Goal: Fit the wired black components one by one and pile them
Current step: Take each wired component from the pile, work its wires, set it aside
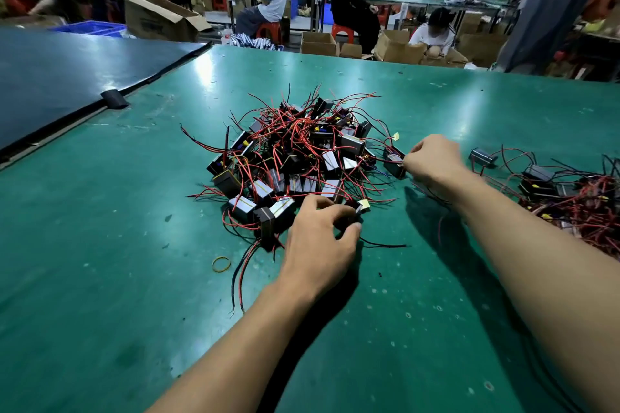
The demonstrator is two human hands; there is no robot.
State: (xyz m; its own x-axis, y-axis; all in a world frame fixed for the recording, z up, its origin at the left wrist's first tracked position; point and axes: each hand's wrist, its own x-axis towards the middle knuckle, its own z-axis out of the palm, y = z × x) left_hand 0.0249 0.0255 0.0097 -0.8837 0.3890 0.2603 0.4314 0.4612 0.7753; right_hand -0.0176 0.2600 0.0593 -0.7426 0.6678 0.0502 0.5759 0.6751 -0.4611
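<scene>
Head view: one box (394,163) is pinched at the heap's (292,151) four o'clock by the right hand (432,161), a second box (350,206) at six by the left hand (322,240); wires (201,141) are best eased free.

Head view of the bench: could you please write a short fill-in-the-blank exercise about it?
1. The table is ____ in colour.
2. The left hand grips a taped component; the loose rubber band beside it is ____.
3. The right hand pinches a black component at the central pile's ____ side.
Missing words: green, yellow, right.
</scene>
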